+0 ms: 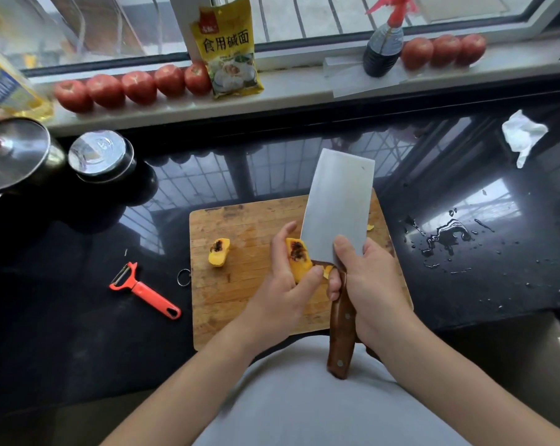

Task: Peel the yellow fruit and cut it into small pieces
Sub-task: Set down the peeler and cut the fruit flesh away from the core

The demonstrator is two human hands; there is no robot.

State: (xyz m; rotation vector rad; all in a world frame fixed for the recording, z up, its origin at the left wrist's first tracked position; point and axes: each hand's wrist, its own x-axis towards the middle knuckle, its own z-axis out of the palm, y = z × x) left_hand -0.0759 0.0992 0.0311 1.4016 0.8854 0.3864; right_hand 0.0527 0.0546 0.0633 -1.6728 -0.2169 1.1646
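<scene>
My left hand [283, 281] holds a peeled yellow fruit piece [298, 257] with a dark pit hollow, raised over the wooden cutting board [240, 304]. In my right hand [367, 284] is a cleaver [338, 204] with a wooden handle; its broad blade is upright and its heel rests against the fruit piece. A second yellow fruit piece [219, 252], also dark at the core, lies on the board's left part. A small yellow scrap [371, 226] shows at the blade's right edge.
A red peeler [143, 289] lies on the black counter left of the board. Two lidded metal pots [101, 159] stand at the left. Tomatoes [137, 86], a yellow packet [228, 46] and a spray bottle [383, 46] line the sill. Spilled water [446, 236] and crumpled tissue [523, 135] sit to the right.
</scene>
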